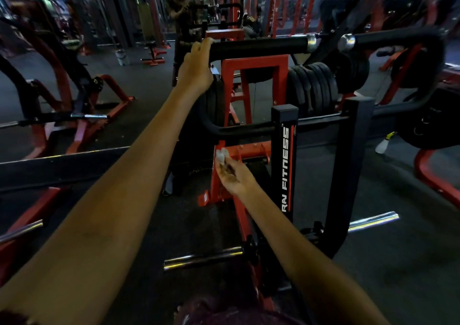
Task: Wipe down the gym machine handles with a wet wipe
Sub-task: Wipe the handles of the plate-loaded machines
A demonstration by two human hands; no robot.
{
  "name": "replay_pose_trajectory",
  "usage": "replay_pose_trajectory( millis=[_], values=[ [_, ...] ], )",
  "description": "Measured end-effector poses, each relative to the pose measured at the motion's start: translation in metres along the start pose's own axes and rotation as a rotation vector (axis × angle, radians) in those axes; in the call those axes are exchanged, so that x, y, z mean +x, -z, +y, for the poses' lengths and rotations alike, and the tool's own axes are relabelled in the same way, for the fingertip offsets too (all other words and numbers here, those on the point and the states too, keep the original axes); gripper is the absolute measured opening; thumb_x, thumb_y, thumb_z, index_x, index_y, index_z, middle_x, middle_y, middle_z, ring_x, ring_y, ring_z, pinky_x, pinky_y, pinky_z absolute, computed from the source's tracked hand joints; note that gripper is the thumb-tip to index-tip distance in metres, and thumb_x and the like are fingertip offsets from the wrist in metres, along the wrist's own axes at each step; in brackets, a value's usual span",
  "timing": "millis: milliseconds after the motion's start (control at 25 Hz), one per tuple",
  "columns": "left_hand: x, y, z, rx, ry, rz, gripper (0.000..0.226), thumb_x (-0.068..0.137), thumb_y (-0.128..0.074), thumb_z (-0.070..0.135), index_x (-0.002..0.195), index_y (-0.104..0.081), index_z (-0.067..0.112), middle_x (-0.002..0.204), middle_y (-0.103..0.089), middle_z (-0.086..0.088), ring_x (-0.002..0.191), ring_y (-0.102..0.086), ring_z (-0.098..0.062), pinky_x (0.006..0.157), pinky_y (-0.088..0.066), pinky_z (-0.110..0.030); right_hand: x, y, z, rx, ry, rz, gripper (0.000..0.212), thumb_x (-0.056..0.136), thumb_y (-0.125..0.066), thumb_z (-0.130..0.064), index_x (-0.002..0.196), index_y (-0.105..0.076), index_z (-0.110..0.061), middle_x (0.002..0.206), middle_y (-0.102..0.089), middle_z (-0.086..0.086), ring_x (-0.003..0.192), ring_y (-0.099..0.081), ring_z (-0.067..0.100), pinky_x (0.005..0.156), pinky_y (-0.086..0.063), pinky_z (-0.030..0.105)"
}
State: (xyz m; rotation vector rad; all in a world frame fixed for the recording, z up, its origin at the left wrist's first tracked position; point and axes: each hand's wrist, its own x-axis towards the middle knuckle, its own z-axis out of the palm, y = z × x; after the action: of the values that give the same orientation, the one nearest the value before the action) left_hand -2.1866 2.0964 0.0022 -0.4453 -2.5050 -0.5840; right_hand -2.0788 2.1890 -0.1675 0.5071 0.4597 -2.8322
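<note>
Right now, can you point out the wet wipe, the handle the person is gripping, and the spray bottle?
wet wipe point(220, 154), head view, on its crumpled white top.
black padded handle point(261, 46), head view, mid-length of the foam grip.
spray bottle point(383, 145), head view, on its white body.

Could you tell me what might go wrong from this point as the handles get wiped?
The wipe is a small wad pinched at the right hand's fingertips, low and away from any handle, so it could slip out and drop. The left hand holds the end of the black handle bare, so the part under its fingers may be missed. The second handle sits farther right and may be skipped.
</note>
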Motion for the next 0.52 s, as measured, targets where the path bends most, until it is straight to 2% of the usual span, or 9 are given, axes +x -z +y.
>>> replay_pose_trajectory(
  millis=[120, 200, 280, 360, 440, 520],
  values=[
    [-0.001, 0.002, 0.001, -0.01, 0.003, -0.012, 0.058, 0.086, -0.049, -0.005, 0.138, -0.034, 0.016, 0.135, -0.039, -0.015, 0.118, -0.044, -0.033, 0.091, -0.044, -0.042, 0.009, -0.023, -0.003, 0.078, 0.038, 0.006, 0.014, 0.094, -0.046, 0.002, 0.086, -0.058, 0.002, 0.064, -0.067, 0.016, 0.061, -0.067, 0.021, 0.073, -0.056, 0.028],
    [-0.001, 0.003, 0.001, -0.02, 0.004, -0.016, 0.056, 0.087, -0.05, -0.003, 0.137, -0.035, 0.016, 0.134, -0.039, -0.015, 0.119, -0.044, -0.033, 0.094, -0.043, -0.044, 0.012, -0.025, -0.015, 0.133, 0.055, 0.035, 0.02, 0.095, -0.043, 0.002, 0.08, -0.055, 0.001, 0.05, -0.063, 0.014, 0.048, -0.064, 0.02, 0.092, -0.049, 0.029],
    [-0.001, 0.002, 0.001, -0.028, -0.001, -0.018, 0.056, 0.087, -0.05, -0.003, 0.138, -0.035, 0.016, 0.134, -0.039, -0.015, 0.119, -0.044, -0.034, 0.096, -0.042, -0.046, 0.012, -0.022, -0.023, 0.156, 0.058, 0.044, 0.018, 0.095, -0.044, 0.002, 0.081, -0.056, 0.001, 0.051, -0.063, 0.014, 0.043, -0.064, 0.02, 0.099, -0.044, 0.028],
    [-0.001, 0.003, 0.0, -0.025, -0.005, -0.012, 0.057, 0.087, -0.05, -0.003, 0.138, -0.034, 0.016, 0.134, -0.039, -0.016, 0.119, -0.044, -0.034, 0.096, -0.042, -0.045, 0.009, -0.018, -0.026, 0.183, 0.049, 0.056, 0.011, 0.093, -0.047, 0.001, 0.091, -0.058, 0.004, 0.062, -0.067, 0.016, 0.056, -0.068, 0.022, 0.095, -0.046, 0.028],
    [-0.001, 0.003, 0.002, -0.021, -0.003, -0.004, 0.056, 0.087, -0.05, -0.003, 0.138, -0.035, 0.015, 0.133, -0.04, -0.017, 0.118, -0.045, -0.035, 0.095, -0.042, -0.044, 0.008, -0.016, -0.031, 0.228, 0.043, 0.075, 0.012, 0.092, -0.049, 0.001, 0.097, -0.059, 0.005, 0.077, -0.066, 0.016, 0.079, -0.067, 0.021, 0.095, -0.047, 0.029],
    [-0.002, 0.004, 0.004, -0.019, 0.004, 0.0, 0.056, 0.087, -0.05, -0.003, 0.138, -0.034, 0.014, 0.134, -0.039, -0.017, 0.118, -0.045, -0.034, 0.094, -0.041, -0.041, 0.002, -0.014, -0.038, 0.241, 0.074, 0.07, 0.01, 0.092, -0.049, 0.001, 0.093, -0.058, 0.004, 0.08, -0.065, 0.014, 0.082, -0.065, 0.019, 0.093, -0.047, 0.029]
  ],
)
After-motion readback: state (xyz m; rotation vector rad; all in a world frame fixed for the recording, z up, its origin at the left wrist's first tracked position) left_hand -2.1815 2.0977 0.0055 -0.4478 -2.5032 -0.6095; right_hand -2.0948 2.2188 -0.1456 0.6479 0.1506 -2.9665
